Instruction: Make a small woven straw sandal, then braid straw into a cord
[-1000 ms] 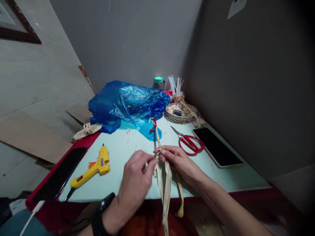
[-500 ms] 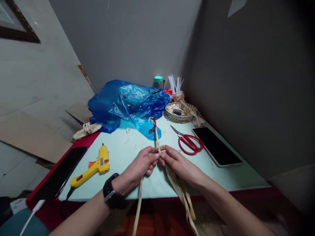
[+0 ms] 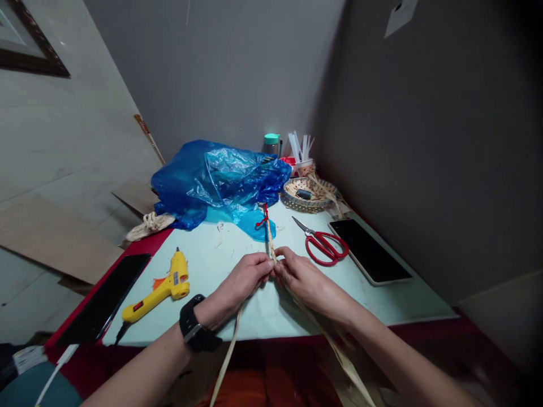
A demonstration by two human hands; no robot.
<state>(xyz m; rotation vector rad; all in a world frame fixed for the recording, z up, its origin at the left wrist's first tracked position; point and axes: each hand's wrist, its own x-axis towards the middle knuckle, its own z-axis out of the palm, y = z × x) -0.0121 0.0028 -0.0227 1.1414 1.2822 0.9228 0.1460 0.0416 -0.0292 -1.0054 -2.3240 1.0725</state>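
A narrow braid of pale straw-like strips (image 3: pixel 270 238) lies over the middle of the table, its far end tied with a red string (image 3: pixel 264 216). My left hand (image 3: pixel 250 274) pinches the braid's near end from the left, with a black watch on that wrist. From the right, my right hand (image 3: pixel 299 277) grips the same spot, its fingertips almost touching the left ones. One loose strip (image 3: pixel 227 353) hangs below my left hand past the table edge. More loose strips (image 3: pixel 345 362) trail under my right hand and forearm. The fingertips partly hide the crossing of the strips.
Red-handled scissors (image 3: pixel 324 246) and a tablet (image 3: pixel 369 251) lie on the right. A yellow glue gun (image 3: pixel 163 288) and a dark phone-like device (image 3: pixel 104 297) lie on the left. Behind are a blue plastic bag (image 3: pixel 220 181), a woven basket (image 3: pixel 309 203) and a green-lidded jar (image 3: pixel 271 143).
The loose strips have swung outward, the left one to the left and the right ones to the right. Both hands keep hold of the braid, the right fingers slightly shifted.
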